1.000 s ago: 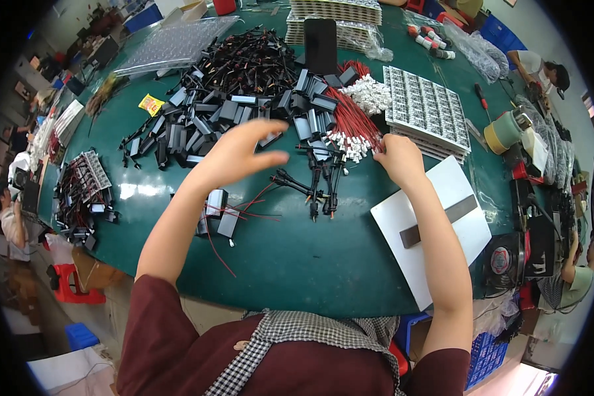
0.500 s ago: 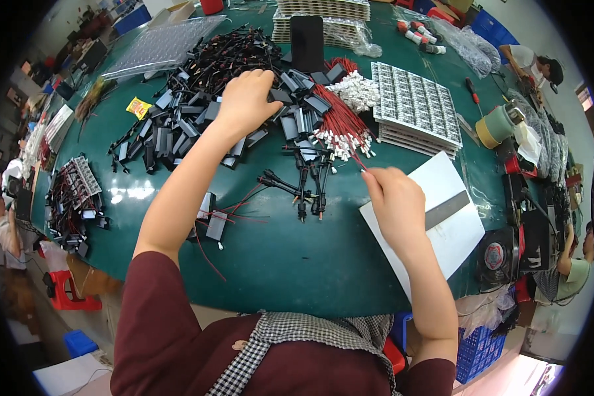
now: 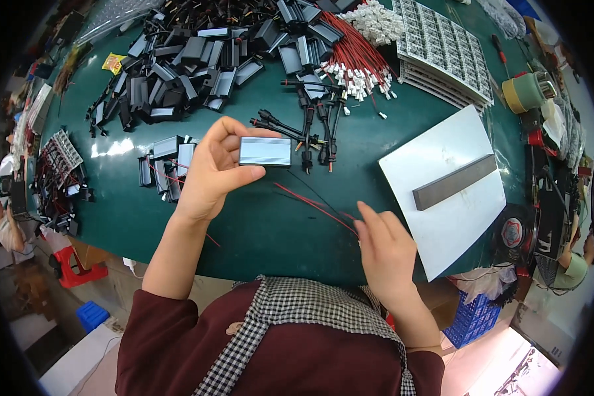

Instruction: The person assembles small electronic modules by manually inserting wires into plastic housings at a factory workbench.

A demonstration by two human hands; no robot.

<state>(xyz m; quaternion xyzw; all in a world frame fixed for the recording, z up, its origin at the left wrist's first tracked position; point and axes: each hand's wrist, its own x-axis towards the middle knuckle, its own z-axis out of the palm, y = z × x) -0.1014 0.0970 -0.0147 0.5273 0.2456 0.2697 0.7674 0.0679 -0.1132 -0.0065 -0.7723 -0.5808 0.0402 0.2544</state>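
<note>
My left hand [image 3: 209, 173] grips a small grey metal housing [image 3: 265, 152] by its left end, thumb below and fingers behind. To the right, my right hand [image 3: 388, 249] pinches thin red and black wires [image 3: 315, 205] at their ends. Those wires slant up and left toward the housing; whether they reach inside it I cannot tell. Beyond the housing lie several black cables with connectors [image 3: 322, 132]. Beside my left wrist sits a small group of grey housings [image 3: 167, 146] with red wires trailing from them.
A large heap of grey housings [image 3: 178, 78] covers the far left. Red wires with white plugs [image 3: 356, 63] lie beside stacked white panels [image 3: 442, 49]. A white board [image 3: 452, 221] at right carries a dark bar [image 3: 454, 183]. Beyond stands a green tape roll [image 3: 523, 91].
My left hand has come back from the far heap with a grey housing. My right hand has moved nearer, holding wires. The view has shifted, and more small housings now lie at left.
</note>
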